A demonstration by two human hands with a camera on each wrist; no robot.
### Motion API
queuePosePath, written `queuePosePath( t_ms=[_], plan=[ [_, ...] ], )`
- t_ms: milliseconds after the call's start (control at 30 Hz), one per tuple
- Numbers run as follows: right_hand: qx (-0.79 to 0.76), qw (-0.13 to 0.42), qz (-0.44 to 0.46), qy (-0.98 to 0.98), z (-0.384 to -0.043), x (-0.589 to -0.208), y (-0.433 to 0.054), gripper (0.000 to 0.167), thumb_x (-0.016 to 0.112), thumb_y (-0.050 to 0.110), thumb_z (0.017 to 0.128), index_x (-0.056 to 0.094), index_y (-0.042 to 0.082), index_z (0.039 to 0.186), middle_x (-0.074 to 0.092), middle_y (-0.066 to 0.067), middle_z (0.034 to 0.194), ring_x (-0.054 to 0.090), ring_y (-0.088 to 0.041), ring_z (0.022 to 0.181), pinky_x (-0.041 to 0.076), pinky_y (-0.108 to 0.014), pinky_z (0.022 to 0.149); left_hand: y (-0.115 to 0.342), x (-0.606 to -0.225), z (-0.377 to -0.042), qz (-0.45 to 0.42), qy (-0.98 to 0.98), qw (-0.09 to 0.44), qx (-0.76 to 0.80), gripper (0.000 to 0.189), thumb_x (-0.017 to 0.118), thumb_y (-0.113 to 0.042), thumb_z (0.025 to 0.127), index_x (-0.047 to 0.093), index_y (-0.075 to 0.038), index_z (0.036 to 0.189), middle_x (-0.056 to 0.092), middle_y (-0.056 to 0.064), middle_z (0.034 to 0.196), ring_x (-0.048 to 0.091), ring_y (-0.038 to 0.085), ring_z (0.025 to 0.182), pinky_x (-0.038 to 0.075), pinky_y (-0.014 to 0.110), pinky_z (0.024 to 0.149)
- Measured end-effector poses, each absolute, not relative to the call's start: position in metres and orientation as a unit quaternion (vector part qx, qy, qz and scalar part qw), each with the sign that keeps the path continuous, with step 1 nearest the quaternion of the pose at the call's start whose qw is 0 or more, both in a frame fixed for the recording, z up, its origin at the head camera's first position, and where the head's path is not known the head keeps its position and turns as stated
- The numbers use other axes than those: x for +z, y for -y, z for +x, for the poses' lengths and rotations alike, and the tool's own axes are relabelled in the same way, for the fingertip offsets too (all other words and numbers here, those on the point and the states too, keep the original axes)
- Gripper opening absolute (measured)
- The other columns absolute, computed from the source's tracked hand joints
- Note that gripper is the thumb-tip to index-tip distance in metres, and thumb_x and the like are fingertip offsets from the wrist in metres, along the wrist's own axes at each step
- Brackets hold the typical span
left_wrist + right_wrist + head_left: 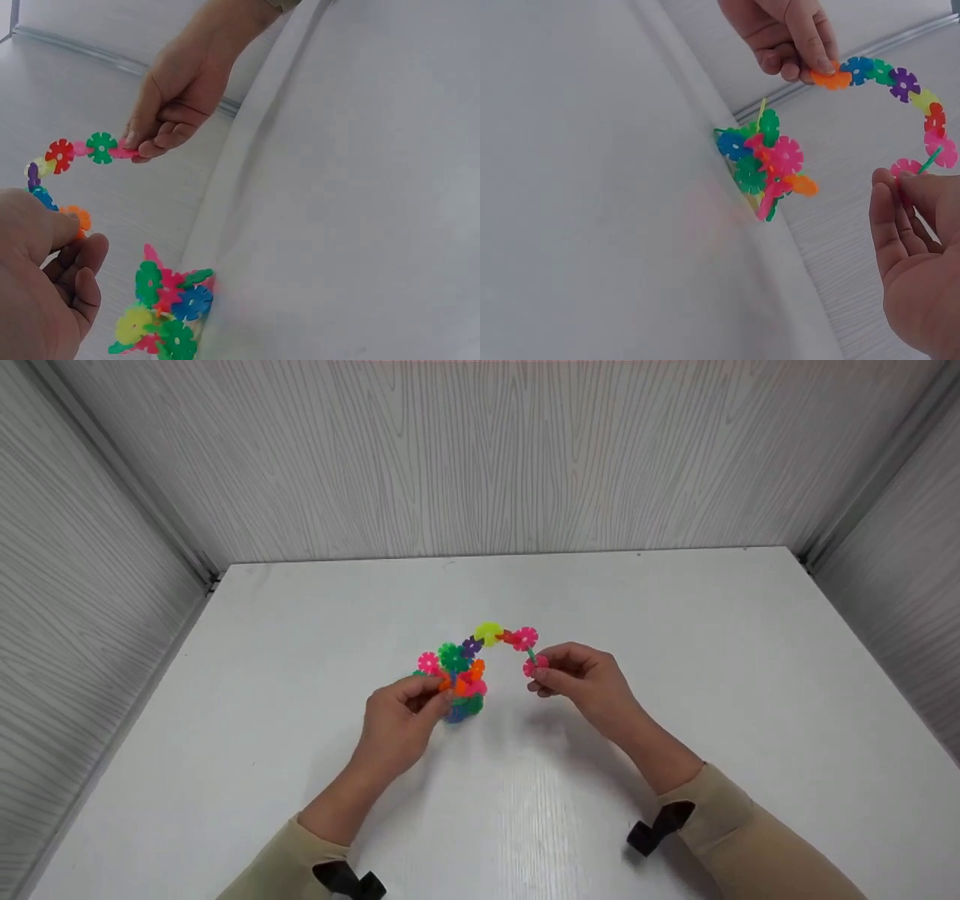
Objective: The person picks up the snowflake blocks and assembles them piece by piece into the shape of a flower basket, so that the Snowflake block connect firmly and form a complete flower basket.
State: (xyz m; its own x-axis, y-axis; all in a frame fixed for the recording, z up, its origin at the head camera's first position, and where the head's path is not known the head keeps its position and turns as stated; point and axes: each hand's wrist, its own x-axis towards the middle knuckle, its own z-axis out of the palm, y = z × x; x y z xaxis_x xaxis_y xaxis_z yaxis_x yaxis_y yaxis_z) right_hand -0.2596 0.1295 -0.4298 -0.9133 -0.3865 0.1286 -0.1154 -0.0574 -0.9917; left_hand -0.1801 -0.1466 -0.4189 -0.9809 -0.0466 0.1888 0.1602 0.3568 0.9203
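Note:
A curved chain of interlocking plastic snowflake discs point(489, 634) arches between my two hands, in several bright colours. With thumb and fingers my left hand point(401, 722) pinches the orange disc point(831, 79) at one end. The pink disc point(532, 666) at the other end is pinched by my right hand point(592, 690). Below the chain, a cluster of joined snowflake discs point(765, 161) stands on the table, touched by neither hand in the wrist views. In the head view the left fingers and the chain partly cover this cluster.
The white table point(712, 660) stretches out around the hands. A wood-grain panel point(495, 457) rises behind it, with side panels at left point(75, 585) and right point(900, 570). Black wrist straps point(660, 826) sit over the beige sleeves.

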Motion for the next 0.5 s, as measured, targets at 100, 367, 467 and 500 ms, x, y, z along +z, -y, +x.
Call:
queuePosePath(
  t_ms=[100, 367, 467, 500],
  plan=[
    [-0.702, 0.095, -0.189, -0.68, -0.265, -0.424, -0.123, 0.02, 0.076, 0.013, 0.1, 0.073, 0.002, 0.116, 0.07, -0.03, 0.116, 0.076, -0.032, 0.097, 0.062, -0.045, 0.092, 0.151, -0.415, -0.185, -0.018, 0.819, 0.094, -0.566, 0.017, 0.077, -0.01, 0.099, 0.08, -0.005, 0.115, 0.075, 0.003, 0.103, 0.066, 0.024, 0.09, 0.059, 0.022, 0.075],
    [-0.691, 0.087, -0.187, -0.693, -0.275, -0.416, -0.111, 0.019, 0.075, 0.016, 0.101, 0.073, 0.005, 0.116, 0.075, -0.016, 0.113, 0.076, -0.033, 0.1, 0.063, -0.04, 0.089, 0.158, -0.413, -0.197, -0.023, 0.81, 0.104, -0.577, 0.019, 0.074, -0.01, 0.101, 0.079, -0.005, 0.118, 0.075, 0.005, 0.107, 0.069, 0.023, 0.094, 0.06, 0.022, 0.08],
    [-0.69, 0.088, -0.183, -0.695, -0.277, -0.417, -0.108, 0.019, 0.075, 0.018, 0.101, 0.074, 0.006, 0.116, 0.074, -0.017, 0.114, 0.076, -0.033, 0.1, 0.063, -0.04, 0.089, 0.161, -0.414, -0.2, -0.022, 0.811, 0.106, -0.575, 0.02, 0.074, -0.01, 0.101, 0.078, -0.004, 0.119, 0.075, 0.005, 0.108, 0.071, 0.022, 0.093, 0.06, 0.023, 0.08],
    [-0.69, 0.088, -0.182, -0.695, -0.278, -0.417, -0.107, 0.019, 0.076, 0.019, 0.101, 0.074, 0.006, 0.116, 0.074, -0.017, 0.114, 0.076, -0.033, 0.101, 0.063, -0.04, 0.089, 0.162, -0.414, -0.201, -0.021, 0.812, 0.106, -0.574, 0.02, 0.074, -0.01, 0.101, 0.078, -0.004, 0.12, 0.075, 0.005, 0.108, 0.071, 0.022, 0.093, 0.06, 0.023, 0.08]
  ],
)
